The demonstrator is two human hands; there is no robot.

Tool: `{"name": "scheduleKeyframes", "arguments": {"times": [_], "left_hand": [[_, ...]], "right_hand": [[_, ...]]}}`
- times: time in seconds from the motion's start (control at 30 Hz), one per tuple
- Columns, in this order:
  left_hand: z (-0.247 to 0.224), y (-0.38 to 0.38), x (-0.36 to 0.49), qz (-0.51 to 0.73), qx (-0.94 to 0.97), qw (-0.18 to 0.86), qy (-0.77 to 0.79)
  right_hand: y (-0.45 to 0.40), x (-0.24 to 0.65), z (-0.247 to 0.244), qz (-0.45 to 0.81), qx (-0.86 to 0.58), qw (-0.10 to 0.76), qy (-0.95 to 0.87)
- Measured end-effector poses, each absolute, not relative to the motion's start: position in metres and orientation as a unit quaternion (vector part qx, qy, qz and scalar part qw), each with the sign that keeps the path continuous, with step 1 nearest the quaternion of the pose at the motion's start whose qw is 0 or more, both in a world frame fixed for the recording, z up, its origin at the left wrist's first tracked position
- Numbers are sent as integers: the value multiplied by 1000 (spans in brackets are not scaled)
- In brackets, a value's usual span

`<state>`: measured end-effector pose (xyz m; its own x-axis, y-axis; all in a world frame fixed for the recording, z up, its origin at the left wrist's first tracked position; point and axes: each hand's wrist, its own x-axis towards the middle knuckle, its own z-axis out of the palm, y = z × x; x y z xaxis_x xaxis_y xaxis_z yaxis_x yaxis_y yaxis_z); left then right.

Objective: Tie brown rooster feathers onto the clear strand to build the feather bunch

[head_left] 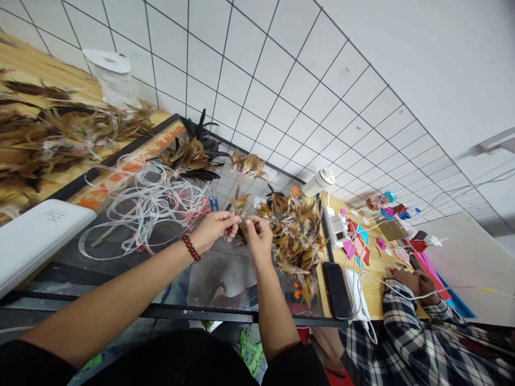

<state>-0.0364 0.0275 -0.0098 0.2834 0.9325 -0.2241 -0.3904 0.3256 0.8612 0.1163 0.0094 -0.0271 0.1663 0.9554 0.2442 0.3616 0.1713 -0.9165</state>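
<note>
My left hand (pixel 219 229) and my right hand (pixel 259 236) meet over the dark tabletop, each pinched closed. Between their fingertips is a small brown feather (pixel 238 202), its tips pointing away from me; whether it is one feather or a few, I cannot tell. A big heap of brown feathers (pixel 300 230) lies just right of my right hand. Behind my hands sits a smaller bunch of feathers (pixel 248 165). Loose coils of clear and pink-tinged cord (pixel 148 209) spread left of my left hand, close to a small blue tool (pixel 214 203).
Brown and black feathers (pixel 193 153) lie at the back. More feathers (pixel 60 134) cover the wooden table at left, near a white spool (pixel 110 75). A white device (pixel 48 236), a phone (pixel 337 289), a power strip (pixel 337 228) and a white bottle (pixel 319 182) flank the workspace. A co-worker's sleeve (pixel 402 316) is at right.
</note>
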Motion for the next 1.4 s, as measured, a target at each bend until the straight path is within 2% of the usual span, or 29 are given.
{"name": "scheduleKeyframes", "arguments": {"times": [0.07,0.2,0.3,0.4,0.6,0.73,0.93,1.07,1.23,1.4], "left_hand": [[-10,32,-38,546,311,670,396],[-11,39,-42,631,226,614,418],[-10,40,-43,646,210,601,421],[-10,39,-42,647,215,597,423],[-11,33,-38,589,241,646,422],[-12,27,-32,513,258,705,416],[-16,28,-31,551,207,696,411],[-15,35,-36,607,171,662,406],[-9,41,-41,678,137,596,409],[-9,41,-41,688,142,586,404]], "right_hand": [[6,114,-23,216,-590,450,-635],[-2,105,-21,86,-603,270,-746],[-4,103,-23,71,-616,217,-754],[0,109,-24,135,-631,276,-713],[11,115,-23,354,-568,517,-533],[11,107,-21,472,-507,565,-448],[15,112,-26,427,-530,607,-410],[19,126,-30,346,-581,560,-478],[9,126,-24,66,-641,419,-640],[-4,92,-25,25,-586,238,-774]]}}
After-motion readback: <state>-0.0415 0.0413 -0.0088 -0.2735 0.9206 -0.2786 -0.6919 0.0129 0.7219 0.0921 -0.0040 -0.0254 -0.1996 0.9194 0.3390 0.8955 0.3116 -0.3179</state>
